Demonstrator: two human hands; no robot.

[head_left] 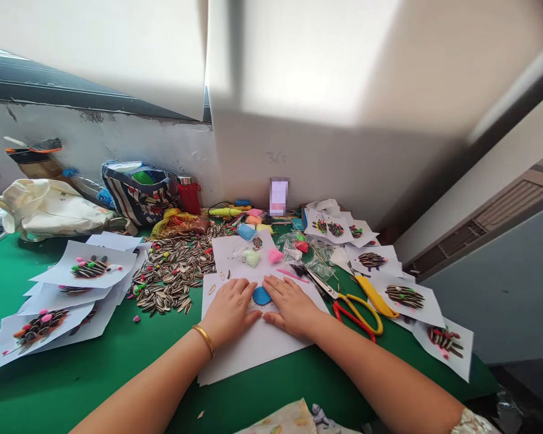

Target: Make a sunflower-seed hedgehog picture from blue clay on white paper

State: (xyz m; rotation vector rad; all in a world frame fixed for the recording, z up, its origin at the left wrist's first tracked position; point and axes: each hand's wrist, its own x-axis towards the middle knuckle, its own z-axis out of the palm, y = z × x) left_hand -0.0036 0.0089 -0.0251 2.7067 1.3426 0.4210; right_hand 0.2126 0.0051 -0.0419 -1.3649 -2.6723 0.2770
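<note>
A flat blue round of modelling clay (262,295) lies on a white paper sheet (235,364) in front of me. My left hand (228,308) rests flat at the left of the clay, fingers stretched forward and thumb pointing inward. From the other side, my right hand (292,304) lies flat with its fingertips at the clay's right edge. Some dark pencil marks show just below the blue round. Beyond the hands, on the paper, sit a pale green clay lump (251,258) and a pink clay lump (276,256). A pink stick tool (292,275) lies past my right hand.
Striped sunflower seeds (172,271) are heaped to the left. Scissors with yellow handles (359,310) and a yellow utility knife (376,296) lie at the right. Seed-decorated paper sheets (104,274) are stacked on both sides of the green table (149,361). A phone (279,197) stands by the wall.
</note>
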